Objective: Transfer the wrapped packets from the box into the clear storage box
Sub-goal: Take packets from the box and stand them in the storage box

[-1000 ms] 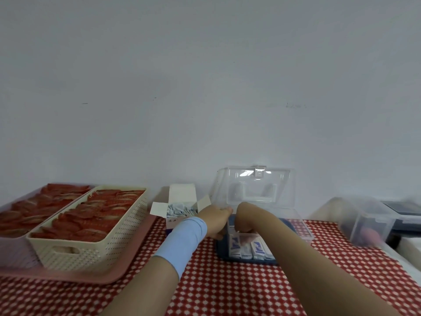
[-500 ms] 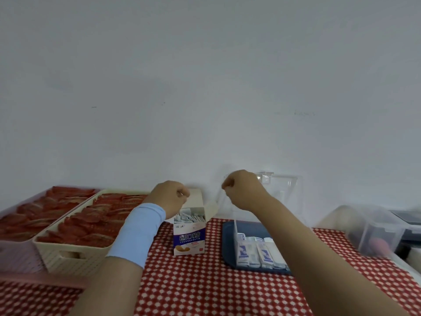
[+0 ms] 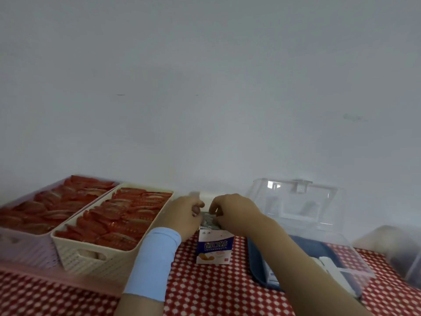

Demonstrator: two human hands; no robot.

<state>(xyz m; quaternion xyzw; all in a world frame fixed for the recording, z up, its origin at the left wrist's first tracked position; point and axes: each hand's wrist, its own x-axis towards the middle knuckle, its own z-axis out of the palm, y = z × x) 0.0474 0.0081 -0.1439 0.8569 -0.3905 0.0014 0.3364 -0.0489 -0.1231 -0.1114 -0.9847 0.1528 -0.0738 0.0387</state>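
Over the open top of the small box [image 3: 214,247], the left hand [image 3: 185,215] and right hand [image 3: 232,208] met with fingers curled, the right's fingertips down among the wrapped packets [image 3: 208,221] standing inside; whether either hand pinched one could not be made out. Just right of the right forearm, the clear storage box [image 3: 319,201] stood with its lid raised and a few white packets [image 3: 328,263] inside, suggesting a transfer under way, with much left to move.
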